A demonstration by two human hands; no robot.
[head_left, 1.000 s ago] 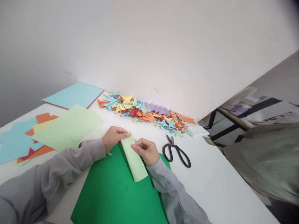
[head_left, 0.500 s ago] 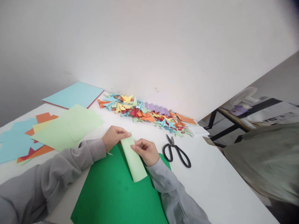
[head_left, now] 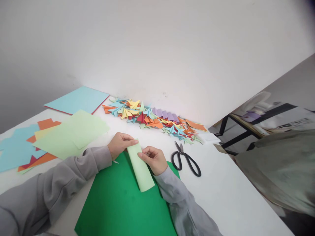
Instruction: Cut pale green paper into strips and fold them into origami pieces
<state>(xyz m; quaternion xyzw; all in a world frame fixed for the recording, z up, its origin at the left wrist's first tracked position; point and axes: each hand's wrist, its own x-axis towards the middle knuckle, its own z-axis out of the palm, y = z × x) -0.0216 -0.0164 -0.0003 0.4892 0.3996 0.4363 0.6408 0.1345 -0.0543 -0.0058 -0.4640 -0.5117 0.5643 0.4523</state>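
A folded strip of light green paper [head_left: 141, 172] slants above the green sheet [head_left: 118, 203], its lower end curving open toward me. My left hand [head_left: 121, 144] pinches the strip's far end between thumb and fingers. Thumb and fingertips of my right hand [head_left: 155, 159] grip its right edge, a little nearer to me. Both hands are closed on the paper; the fingers behind it are partly hidden. Just right of my right hand lie black-handled scissors [head_left: 185, 159], their tips pointing away from me.
Along the wall runs a heap of small folded paper planes [head_left: 150, 119] in several colours. Loose paper pieces [head_left: 22, 141] and large light green sheets [head_left: 73, 129] lie at left, with a light blue sheet [head_left: 80, 98] behind. A dark-framed rack [head_left: 236, 131] stands beyond the table's right edge.
Almost nothing differs. The near end of the light green strip has shifted very slightly left; both hands keep their grip in the same place.
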